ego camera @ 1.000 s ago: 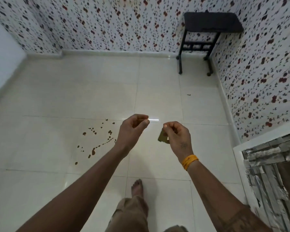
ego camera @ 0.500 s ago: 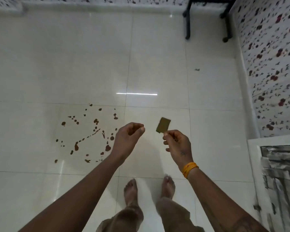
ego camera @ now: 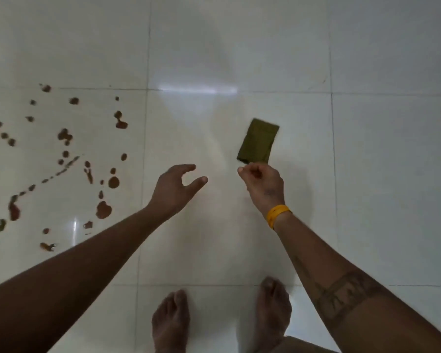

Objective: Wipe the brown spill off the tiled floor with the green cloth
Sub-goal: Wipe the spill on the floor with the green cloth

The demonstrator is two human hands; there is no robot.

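Folded cloth (ego camera: 258,141): olive green, plain. Spill (ego camera: 61,164): reddish-brown drops on glossy white floor tiles (ego camera: 239,47) with grey grout lines. Wristband (ego camera: 277,214): yellow-orange; dark banded tattoo (ego camera: 346,296) on the right forearm.

Bare feet (ego camera: 171,324), yellow wristband (ego camera: 277,214), banded tattoo (ego camera: 346,294) on right forearm.

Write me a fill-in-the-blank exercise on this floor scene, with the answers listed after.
1. The folded green cloth hangs from the ____ hand.
2. The brown spill drops lie on the white tiled floor to the person's ____ side.
3. The left hand holds ____.
4. The yellow band sits on the right ____.

Answers: right; left; nothing; wrist
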